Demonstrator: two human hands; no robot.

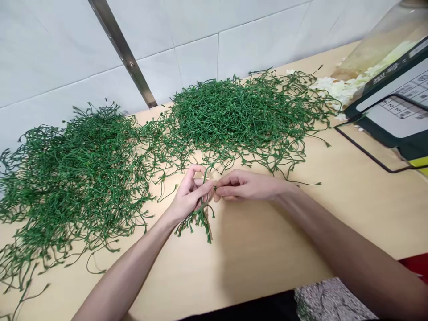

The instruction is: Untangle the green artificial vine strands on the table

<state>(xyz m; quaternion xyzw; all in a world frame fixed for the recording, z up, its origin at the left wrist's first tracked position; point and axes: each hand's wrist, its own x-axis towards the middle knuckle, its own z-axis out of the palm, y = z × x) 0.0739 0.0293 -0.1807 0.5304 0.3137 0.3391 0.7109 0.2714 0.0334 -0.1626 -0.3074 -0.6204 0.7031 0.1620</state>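
Midway between the back and front edges of the surface (267,263), the left hand (189,196) curls around a bunch of green stems (202,218). The right hand (239,185) pinches a stem tip (215,188), largely hidden by fingers. Tangled piles (230,113) crowd the back and left edges. Toward the back right corner, white petals (339,91) lie beside a dark green box (376,127), cut off.

Bright, cool-white indoor light covers the pale wall tiles (261,44) and the table (361,200). A broad, soft-edged shadow spreads from below the right hand (245,185) toward the table's near edge, and the right forearm (327,232) looks dim. Straight lines slant and stretch outward; at the table's far right corner, the clear container (374,44) and printed panel (401,104) appear soft and slightly blurred.
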